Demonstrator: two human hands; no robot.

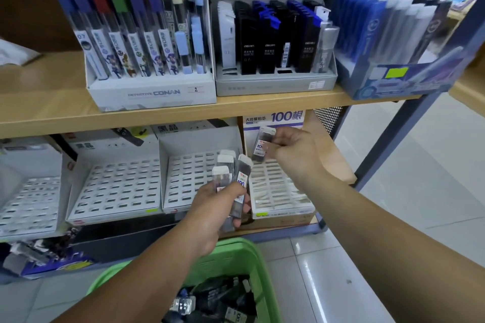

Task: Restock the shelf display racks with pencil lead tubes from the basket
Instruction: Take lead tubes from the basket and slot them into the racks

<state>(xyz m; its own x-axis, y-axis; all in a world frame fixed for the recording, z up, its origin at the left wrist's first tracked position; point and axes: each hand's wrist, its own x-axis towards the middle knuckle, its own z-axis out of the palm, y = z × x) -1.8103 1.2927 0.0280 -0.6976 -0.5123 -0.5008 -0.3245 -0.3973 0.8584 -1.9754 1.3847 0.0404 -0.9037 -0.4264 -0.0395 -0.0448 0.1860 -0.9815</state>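
The right grip (pixel 291 149), just right of the frame's centre, pinched a single pencil lead tube (pixel 263 145) along its side and held it nearly upright above the slotted white rack (pixel 278 191) on the lower shelf. The left grip (pixel 217 207), at the centre, was clenched round a fanned bundle of tubes (pixel 232 178), white caps uppermost, above the green basket (pixel 262 270) at the bottom of the frame, where loose tubes (pixel 223 299) lay heaped. The tubes looked like light, stiff, clear plastic cases, smooth enough to slide on one another. The bundle therefore probably wanted a firm squeeze low across its broad faces, with the capped ends left free to be drawn off singly. The leads inside were likely brittle, so a drop was worth avoiding. For slotting, a pinch near the cap seemed best, leaving the foot clear to enter a slot.
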